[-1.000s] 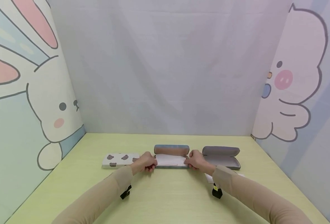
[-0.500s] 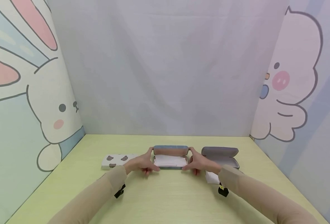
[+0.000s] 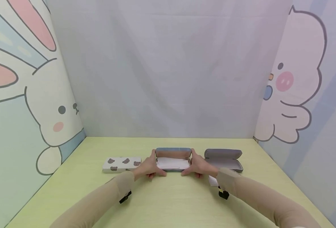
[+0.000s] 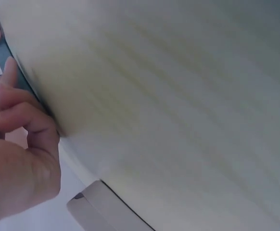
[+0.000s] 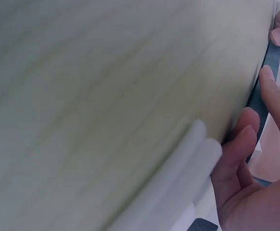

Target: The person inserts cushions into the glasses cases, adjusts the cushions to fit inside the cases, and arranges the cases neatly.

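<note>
In the head view, a hinged glasses case [image 3: 173, 154], blue outside and pink inside, stands with its lid up at the middle of the table. A folded white cloth [image 3: 173, 163] lies in its base. My left hand [image 3: 150, 166] grips the case's left end, thumb at the front edge and index finger up beside the lid. At the right end my right hand [image 3: 199, 165] holds it in the mirrored way. Both wrist views show a thumb against the blue front wall [image 4: 25, 81] and the other fingers curled; the far fingertips are partly hidden.
Left of the hands lies a white case with bear prints [image 3: 122, 164], its lid down. A grey glasses case [image 3: 224, 154] stands with its lid raised on the right. In front of that, a white folded cloth [image 3: 213, 181] is partly covered by my right forearm. Curtains enclose the table.
Both hands have left the cloth at the case's inner ends. Index fingers have risen to the lid's sides, and thumbs have come to the front edge, lately moving slightly inward.
</note>
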### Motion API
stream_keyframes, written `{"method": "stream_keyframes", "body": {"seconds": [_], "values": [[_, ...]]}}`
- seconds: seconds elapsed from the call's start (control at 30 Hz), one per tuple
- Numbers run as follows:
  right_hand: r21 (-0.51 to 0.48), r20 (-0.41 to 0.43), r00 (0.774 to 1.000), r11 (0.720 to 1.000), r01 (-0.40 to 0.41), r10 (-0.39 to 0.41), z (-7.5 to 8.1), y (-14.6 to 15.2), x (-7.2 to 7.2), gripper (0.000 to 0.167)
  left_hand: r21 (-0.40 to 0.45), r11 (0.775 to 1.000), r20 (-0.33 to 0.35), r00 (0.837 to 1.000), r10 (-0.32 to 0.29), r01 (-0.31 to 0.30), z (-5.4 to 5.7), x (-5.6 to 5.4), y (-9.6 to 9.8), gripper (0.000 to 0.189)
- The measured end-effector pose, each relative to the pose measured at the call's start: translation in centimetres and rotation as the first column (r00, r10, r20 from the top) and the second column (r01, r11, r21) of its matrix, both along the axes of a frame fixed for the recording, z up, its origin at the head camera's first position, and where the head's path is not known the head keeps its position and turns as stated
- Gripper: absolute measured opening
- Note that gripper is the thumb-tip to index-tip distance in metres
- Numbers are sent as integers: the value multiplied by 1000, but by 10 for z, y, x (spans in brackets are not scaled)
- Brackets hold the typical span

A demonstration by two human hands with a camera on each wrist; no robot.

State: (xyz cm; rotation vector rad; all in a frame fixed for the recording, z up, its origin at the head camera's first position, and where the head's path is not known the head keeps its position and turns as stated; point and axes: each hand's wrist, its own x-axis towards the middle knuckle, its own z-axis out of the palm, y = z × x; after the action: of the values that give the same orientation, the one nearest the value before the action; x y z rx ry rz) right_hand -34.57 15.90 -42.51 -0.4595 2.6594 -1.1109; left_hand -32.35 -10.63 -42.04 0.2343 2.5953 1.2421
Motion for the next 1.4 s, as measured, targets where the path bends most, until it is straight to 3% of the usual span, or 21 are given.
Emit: {"method": "stream_keyframes", "body": {"seconds": [0.17, 0.57, 0.9, 1.03, 1.1, 1.2, 1.33, 1.4], "values": [[20, -25, 1000, 1000, 13, -12, -3, -3, -3, 114, -12, 1000, -30, 999, 21, -21, -2, -1, 2, 115], [9, -59, 998, 1000, -11, 11, -6, 0, -4, 111, 19, 1000, -44, 999, -14, 15, 0, 0, 1, 106], [-9, -79, 996, 999, -47, 46, -7, 0, -3, 88, 62, 997, -57, 998, -40, 44, 0, 1, 0, 88], [-6, -84, 995, 998, -56, 55, -7, 1, -2, 85, 80, 995, -51, 997, -51, 55, 0, 2, 0, 95], [-6, -88, 995, 998, -56, 55, -7, 2, -2, 87, 101, 993, -34, 998, -54, 57, 0, 2, -1, 102], [-13, -74, 996, 999, -49, 48, -5, 2, -2, 103, 145, 988, -4, 999, -54, 54, -1, 2, -3, 109], [-38, -16, 999, 999, -38, 37, -2, 3, -2, 126, 186, 981, 29, 998, -61, 54, -5, -2, -5, 111], [-52, 15, 999, 998, -36, 37, 0, 3, -1, 128, 204, 977, 46, 996, -72, 62, -6, -4, -7, 114]]}}
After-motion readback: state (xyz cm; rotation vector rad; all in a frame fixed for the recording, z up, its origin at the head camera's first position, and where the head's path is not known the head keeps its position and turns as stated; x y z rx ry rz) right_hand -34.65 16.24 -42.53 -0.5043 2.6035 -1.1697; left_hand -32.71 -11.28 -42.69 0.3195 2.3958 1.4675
